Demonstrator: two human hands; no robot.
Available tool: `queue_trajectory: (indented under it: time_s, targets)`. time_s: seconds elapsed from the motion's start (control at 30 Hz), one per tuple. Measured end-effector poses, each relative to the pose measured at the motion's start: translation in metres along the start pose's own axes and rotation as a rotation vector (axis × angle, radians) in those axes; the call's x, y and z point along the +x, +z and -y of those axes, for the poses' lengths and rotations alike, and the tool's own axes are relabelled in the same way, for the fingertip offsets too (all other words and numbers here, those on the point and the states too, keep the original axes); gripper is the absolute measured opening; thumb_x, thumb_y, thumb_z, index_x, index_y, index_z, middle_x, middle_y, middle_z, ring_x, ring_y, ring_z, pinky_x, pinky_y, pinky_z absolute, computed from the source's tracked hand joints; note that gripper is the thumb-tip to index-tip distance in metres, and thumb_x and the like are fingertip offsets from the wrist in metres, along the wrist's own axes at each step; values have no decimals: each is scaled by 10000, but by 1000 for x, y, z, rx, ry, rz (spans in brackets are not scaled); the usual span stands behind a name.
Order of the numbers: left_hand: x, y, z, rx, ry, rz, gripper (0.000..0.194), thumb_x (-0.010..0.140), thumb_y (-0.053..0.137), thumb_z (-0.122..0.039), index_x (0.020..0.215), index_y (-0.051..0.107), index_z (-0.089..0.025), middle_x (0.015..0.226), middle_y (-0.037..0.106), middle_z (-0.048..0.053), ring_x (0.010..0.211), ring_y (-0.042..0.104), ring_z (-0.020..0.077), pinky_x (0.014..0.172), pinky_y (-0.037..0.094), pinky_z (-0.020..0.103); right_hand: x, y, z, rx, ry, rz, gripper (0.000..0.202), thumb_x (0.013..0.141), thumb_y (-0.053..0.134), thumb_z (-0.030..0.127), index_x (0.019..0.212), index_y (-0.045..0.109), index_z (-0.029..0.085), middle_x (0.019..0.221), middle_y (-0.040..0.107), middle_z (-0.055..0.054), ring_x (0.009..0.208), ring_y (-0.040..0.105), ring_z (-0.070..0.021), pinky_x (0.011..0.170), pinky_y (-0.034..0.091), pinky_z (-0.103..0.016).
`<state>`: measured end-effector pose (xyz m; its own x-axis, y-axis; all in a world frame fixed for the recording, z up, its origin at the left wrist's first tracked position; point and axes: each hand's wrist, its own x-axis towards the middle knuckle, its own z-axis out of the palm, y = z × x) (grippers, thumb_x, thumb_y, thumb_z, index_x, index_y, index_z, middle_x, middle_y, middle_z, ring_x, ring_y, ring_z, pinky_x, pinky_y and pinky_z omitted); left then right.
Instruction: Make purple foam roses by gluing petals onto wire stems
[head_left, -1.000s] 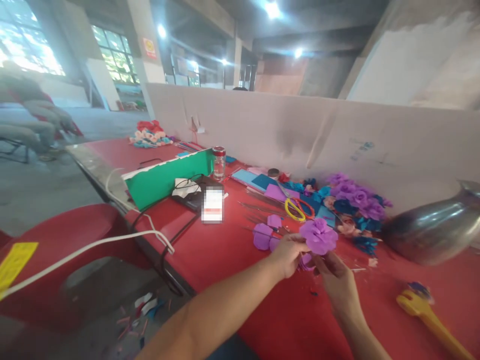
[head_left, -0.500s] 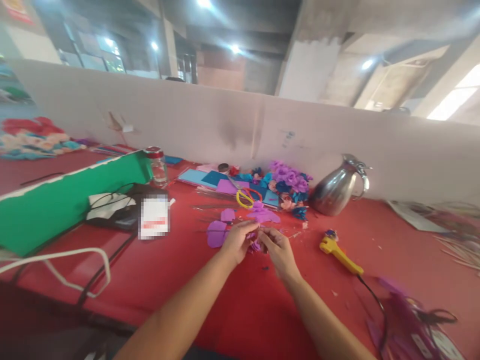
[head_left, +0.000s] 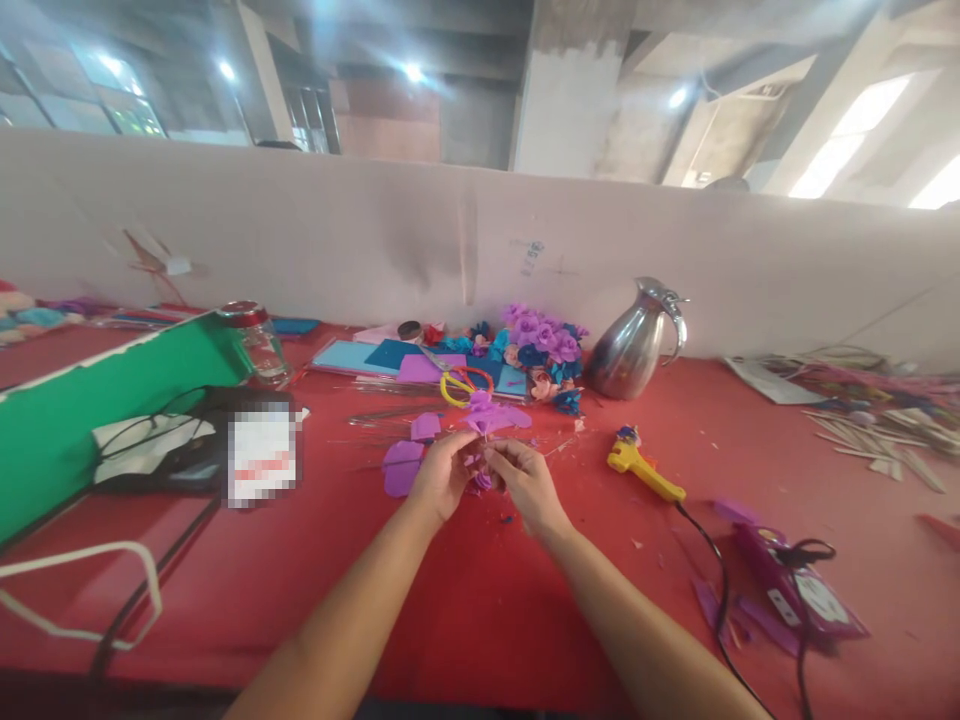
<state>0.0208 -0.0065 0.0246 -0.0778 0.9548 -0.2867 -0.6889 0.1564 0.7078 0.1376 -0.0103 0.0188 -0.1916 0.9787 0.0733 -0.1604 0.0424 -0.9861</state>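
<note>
My left hand and my right hand meet over the red table, fingertips pinched together. Between them is a small purple paper flower, partly covered by the fingers; both hands appear closed on it. Just beyond the fingertips lies a loose purple paper piece. Cut purple petals rest left of my left hand. Scissors with yellow and red handles lie farther back, on sheets of coloured paper.
Finished flowers are heaped against the white partition, beside a metal jug. At right lie a yellow glue gun with a cord and a purple power strip. A lidded glass jar stands by the green box.
My view has swung to the right, so the table's things appear farther left. Both hands stay together at the purple flower, with only slight finger movement.
</note>
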Motion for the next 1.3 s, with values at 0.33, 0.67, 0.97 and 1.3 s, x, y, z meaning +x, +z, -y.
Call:
queue_trajectory:
  time_s: [0.33, 0.67, 0.97, 1.3]
  targets:
    - [7, -6, 5, 59, 32, 37, 209, 554, 797, -239, 661, 642, -149, 627, 648, 1, 570, 576, 109, 542, 448, 238, 1, 0, -1, -25, 19, 15, 242, 710, 647, 395, 737, 631, 155, 498, 503, 51, 436, 414, -76, 450, 321, -216]
    - [6, -5, 9, 97, 81, 98, 219, 555, 815, -275, 637, 665, -139, 600, 612, -6, 569, 564, 99, 540, 429, 230, 0, -3, -8, -90, -26, 27, 231, 719, 625, 396, 739, 628, 166, 495, 479, 53, 437, 407, -87, 453, 326, -223]
    - [9, -10, 11, 276, 284, 99, 149, 558, 785, -264, 624, 713, -151, 609, 679, 29, 596, 593, 139, 625, 447, 266, 1, -1, -24, -209, -207, -33, 213, 790, 561, 375, 812, 633, 176, 617, 545, 17, 519, 454, -112, 510, 369, -236]
    - [15, -17, 8, 540, 505, 44, 94, 654, 726, -297, 661, 731, -204, 651, 689, 29, 682, 612, 197, 690, 444, 274, 0, 3, -34, -312, -303, -118, 217, 860, 473, 366, 853, 576, 175, 629, 502, 28, 545, 434, -112, 546, 372, -229]
